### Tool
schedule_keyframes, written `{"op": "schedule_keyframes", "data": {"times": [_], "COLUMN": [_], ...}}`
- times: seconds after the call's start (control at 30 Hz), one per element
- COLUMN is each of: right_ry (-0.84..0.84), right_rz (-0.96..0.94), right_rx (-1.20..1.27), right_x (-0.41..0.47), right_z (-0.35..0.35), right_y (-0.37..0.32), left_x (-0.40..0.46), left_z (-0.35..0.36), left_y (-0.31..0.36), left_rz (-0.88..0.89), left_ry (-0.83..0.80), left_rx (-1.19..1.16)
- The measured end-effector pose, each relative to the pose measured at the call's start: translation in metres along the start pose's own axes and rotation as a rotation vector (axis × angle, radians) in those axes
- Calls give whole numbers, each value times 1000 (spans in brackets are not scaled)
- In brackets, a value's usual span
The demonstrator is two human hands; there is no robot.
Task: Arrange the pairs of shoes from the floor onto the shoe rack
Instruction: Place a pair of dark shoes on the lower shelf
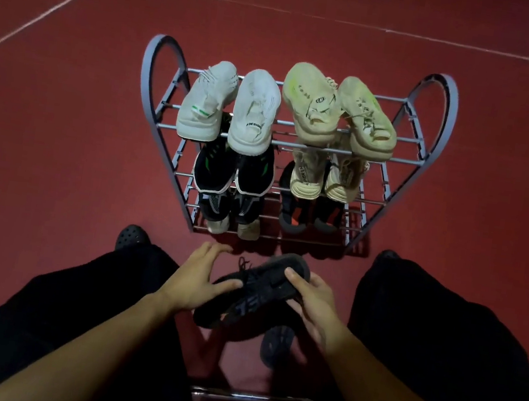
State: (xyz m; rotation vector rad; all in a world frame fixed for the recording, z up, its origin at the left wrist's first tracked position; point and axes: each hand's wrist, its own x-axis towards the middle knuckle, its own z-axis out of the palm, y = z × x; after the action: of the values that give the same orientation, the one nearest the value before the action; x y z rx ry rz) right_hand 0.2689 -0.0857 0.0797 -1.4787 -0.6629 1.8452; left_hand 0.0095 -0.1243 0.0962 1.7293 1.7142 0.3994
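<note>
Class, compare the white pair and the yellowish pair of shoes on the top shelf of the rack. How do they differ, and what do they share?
The white pair sits on the left half of the top shelf; the yellowish pair sits on the right. The white pair looks slimmer and cleaner; the yellowish pair looks bulkier and grubbier, with neon-green marks. Both lie side by side on the shoe rack, heels toward the camera.

There is only one view, from the person's head, looking forward and steeply down. The hands are close under it, the shoe rack (pixel 292 143) stands just beyond them.
</note>
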Motion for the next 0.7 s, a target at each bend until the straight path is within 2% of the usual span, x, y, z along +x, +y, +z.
{"op": "schedule_keyframes", "data": {"times": [0.1,0.27,0.4,0.53,0.63,0.7], "right_ry": [-28,-80,-104,10,183,120], "right_rz": [16,97,179,321,264,176], "right_rx": [-23,-72,-43,7,-353,-614], "right_x": [13,48,85,130,162,183], "right_z": [6,5,-1,-17,-43,-61], "right_y": [7,18,34,61,81,91], "left_x": [16,32,50,69,83,92], "left_z": [16,41,67,103,122,130], "left_y": [-4,-16,-35,-60,-82,-93], "left_rz": [-193,-286,-323,-433,-544,-591], "left_ry": [-146,-161,-275,-270,-254,-282], "left_rx": [-291,-403,-465,-492,-453,-438]}}
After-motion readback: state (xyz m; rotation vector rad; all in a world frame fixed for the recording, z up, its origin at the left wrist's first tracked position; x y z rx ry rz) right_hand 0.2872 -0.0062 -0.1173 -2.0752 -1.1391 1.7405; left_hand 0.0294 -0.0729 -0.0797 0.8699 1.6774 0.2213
